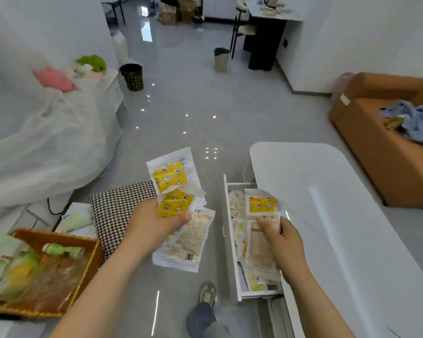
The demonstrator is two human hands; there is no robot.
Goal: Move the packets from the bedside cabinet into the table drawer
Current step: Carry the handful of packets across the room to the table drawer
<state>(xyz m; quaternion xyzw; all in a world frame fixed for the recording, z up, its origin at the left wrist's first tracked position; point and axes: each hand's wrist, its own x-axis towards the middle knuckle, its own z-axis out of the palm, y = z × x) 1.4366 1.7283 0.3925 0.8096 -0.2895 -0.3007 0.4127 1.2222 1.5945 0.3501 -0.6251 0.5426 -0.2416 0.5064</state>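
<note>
Packets [178,206] sit fanned in our left hand [154,223], pinched tight, while our right hand [279,237] grips one packet [261,211] over the open drawer [232,240] of the white bench [327,215], so we lower it flat onto the pile before letting go.

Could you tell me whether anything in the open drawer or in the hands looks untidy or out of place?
The drawer holds packets heaped loosely and overlapping rather than stacked; the left hand grips a splayed fan of packets.
</note>
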